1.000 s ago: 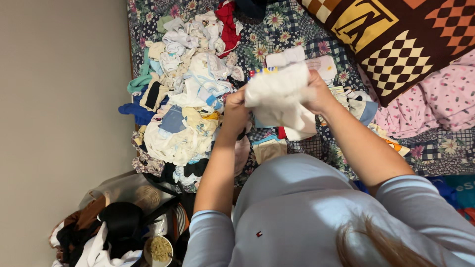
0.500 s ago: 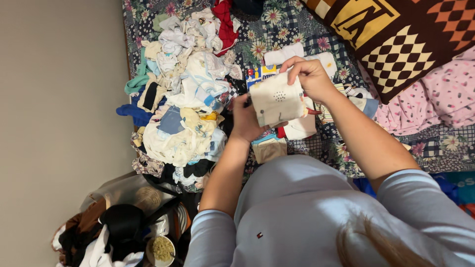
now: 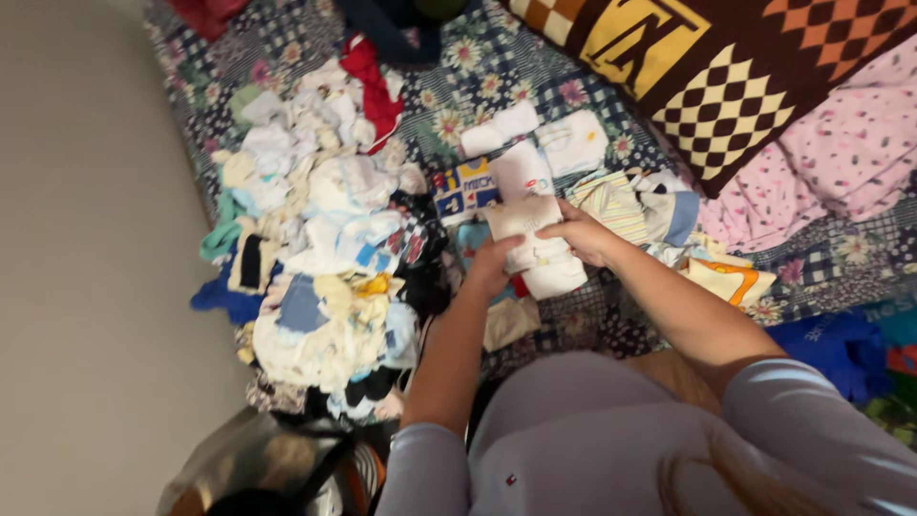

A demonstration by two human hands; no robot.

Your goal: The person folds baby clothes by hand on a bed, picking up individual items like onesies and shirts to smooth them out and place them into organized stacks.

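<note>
A person in a pale grey long-sleeved top leans over a bed covered by a dark floral patchwork quilt (image 3: pixel 535 57), both hands on a small folded cream-white cloth garment (image 3: pixel 523 222). The left hand (image 3: pixel 495 265) grips the garment's lower near edge, fingers curled and closed on the fabric; the right hand (image 3: pixel 579 234) lies over its right side, fingers together and pressed onto the cloth. The garment sits just above the quilt, on top of another folded white piece (image 3: pixel 554 277), among a cluster of small folded clothes: two white folded items (image 3: pixel 573 141), a folded piece with a blue and yellow print (image 3: pixel 463 188) and a striped folded piece in yellow and green (image 3: pixel 616 199). To the left lies a loose heap of unsorted small garments in white, cream and blue (image 3: pixel 325 258), with a red cloth (image 3: pixel 374 86) at its far end. A brown and orange checkered pillow (image 3: pixel 726 86) and a pink dotted cloth (image 3: pixel 841 153) lie at the upper right.
</note>
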